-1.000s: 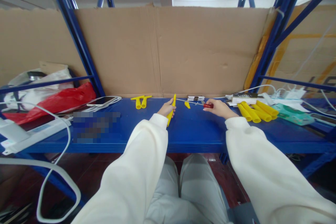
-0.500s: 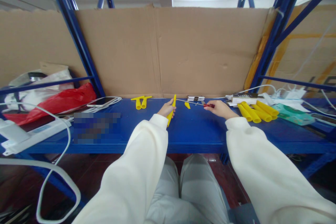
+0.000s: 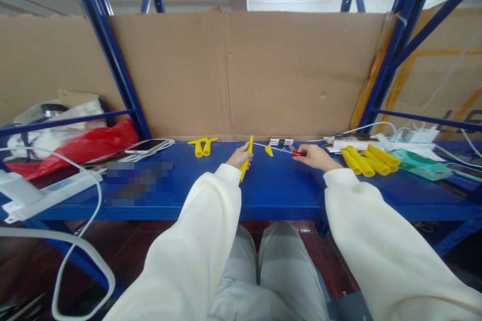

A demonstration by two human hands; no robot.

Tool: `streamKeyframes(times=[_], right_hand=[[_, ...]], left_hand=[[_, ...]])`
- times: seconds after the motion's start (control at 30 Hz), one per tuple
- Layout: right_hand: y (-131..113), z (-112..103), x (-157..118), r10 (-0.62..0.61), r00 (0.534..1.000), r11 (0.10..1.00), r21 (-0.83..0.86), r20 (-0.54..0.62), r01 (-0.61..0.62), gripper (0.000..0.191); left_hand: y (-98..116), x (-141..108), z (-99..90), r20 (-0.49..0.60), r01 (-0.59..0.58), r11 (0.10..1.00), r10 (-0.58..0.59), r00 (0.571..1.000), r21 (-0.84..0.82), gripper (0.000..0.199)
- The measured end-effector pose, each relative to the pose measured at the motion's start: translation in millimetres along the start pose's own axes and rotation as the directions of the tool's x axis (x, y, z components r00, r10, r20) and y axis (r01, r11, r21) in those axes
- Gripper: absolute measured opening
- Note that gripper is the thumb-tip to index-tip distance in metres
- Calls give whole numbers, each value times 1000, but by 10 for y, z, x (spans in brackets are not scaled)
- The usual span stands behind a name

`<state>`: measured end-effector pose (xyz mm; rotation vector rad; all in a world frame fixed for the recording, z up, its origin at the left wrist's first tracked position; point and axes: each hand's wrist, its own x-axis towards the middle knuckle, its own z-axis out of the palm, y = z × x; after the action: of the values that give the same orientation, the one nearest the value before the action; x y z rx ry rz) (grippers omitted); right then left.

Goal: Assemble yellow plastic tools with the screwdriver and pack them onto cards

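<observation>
My left hand (image 3: 238, 156) is closed around a yellow plastic piece with a long narrow edge (image 3: 244, 166), held tilted above the blue tabletop. In my right hand (image 3: 315, 157) is a screwdriver with a red handle (image 3: 299, 153). Its long thin shaft points left, and the tip reaches the upper part of the yellow piece; whether it touches cannot be made out. Between my hands, a small yellow pointed part (image 3: 268, 151) lies on the table just below the shaft. Left of my hands lie two yellow T-shaped pieces with round tube ends (image 3: 202, 147).
Several yellow tubes (image 3: 362, 164) lie at the right beside a green plastic packet (image 3: 425, 164). A small white and black stack (image 3: 281, 142) stands against the cardboard wall (image 3: 286, 70). At the left are a phone (image 3: 141, 146) with a white cable, a red bag (image 3: 86, 148) and a power strip (image 3: 52, 193).
The screwdriver handle has shifted very slightly within my right hand's grip, and the shaft's angle differs a little. My left hand and the yellow piece stay in place.
</observation>
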<state>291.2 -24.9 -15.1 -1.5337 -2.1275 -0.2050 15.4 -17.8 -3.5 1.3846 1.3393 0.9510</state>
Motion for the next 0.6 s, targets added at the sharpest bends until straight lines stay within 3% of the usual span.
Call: streamKeyframes(times=[0.17,0.4,0.6], right_hand=[[-11,18,9,-24,998,997,68,54,21,16],[-40,35,11,69,998,996,54,1,-69,11],[-31,14,-3,1,1000,998,59,12,-2,13]], left_hand=[[-8,14,-5,-3,-2,1000,2,1000,-3,73],[10,-11,-1,-4,3,1000,-3,1000,8,74],[1,5,-7,1,1,1000,-1,1000,-11,73]])
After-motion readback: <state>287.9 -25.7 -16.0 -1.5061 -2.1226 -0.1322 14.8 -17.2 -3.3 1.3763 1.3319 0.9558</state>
